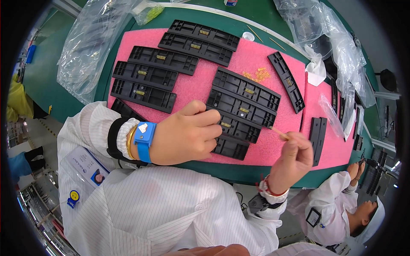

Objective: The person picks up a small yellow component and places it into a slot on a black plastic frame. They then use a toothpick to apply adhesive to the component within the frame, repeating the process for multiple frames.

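My left hand [188, 134] is over the left ends of several curved black plastic parts [245, 104] on a pink foam mat [190, 96]. Its fingers are bent and closed; the fingertips and anything between them are hidden. A thin wooden stick [279, 133] is pinched between the thumb and fingers of my right hand [294, 155]. The stick's tip points left, close to the right end of one black part. Yellowish inserts [249, 91] sit in the middle of the black parts. Small loose yellow pieces [257, 75] lie in a pile just beyond them.
More black parts [145, 74] lie in rows at left and back, with a single part [287, 81] at right. Wooden sticks [277, 44] and a white cap [248, 36] are on the green table [252, 17]. Clear plastic bags [92, 47] flank the mat. Another person [329, 209] works at lower right.
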